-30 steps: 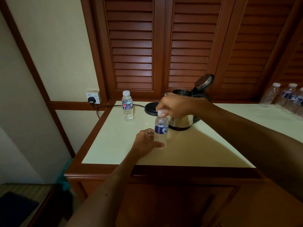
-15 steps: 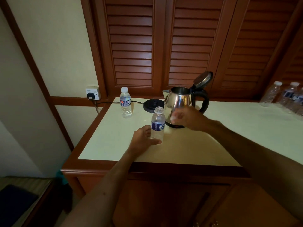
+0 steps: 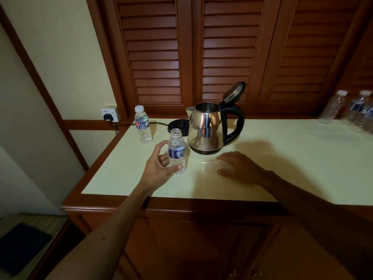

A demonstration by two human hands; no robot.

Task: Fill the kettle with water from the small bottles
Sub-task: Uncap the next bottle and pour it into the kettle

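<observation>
A small uncapped water bottle [image 3: 176, 150] with a blue label stands upright on the pale counter [image 3: 282, 158], just left of the kettle. My left hand [image 3: 158, 168] curls round its lower part, thumb across the front. The steel kettle [image 3: 205, 128] stands off its base with its lid [image 3: 234, 91] flipped up and its black handle to the right. My right hand [image 3: 239, 166] lies low over the counter in front of the kettle, fingers relaxed. A faint pale shape by its fingertips is too blurred to identify.
A second, capped small bottle [image 3: 143, 127] stands at the counter's back left. The black kettle base [image 3: 178, 125] sits behind the open bottle, its cord running to a wall socket [image 3: 110, 115]. Several more bottles [image 3: 333, 108] stand at the far right. Louvred wooden doors rise behind.
My right hand twisted the cap off the bottle, then came down right to the counter in front of the kettle. My left hand stayed on the bottle, which stayed put.
</observation>
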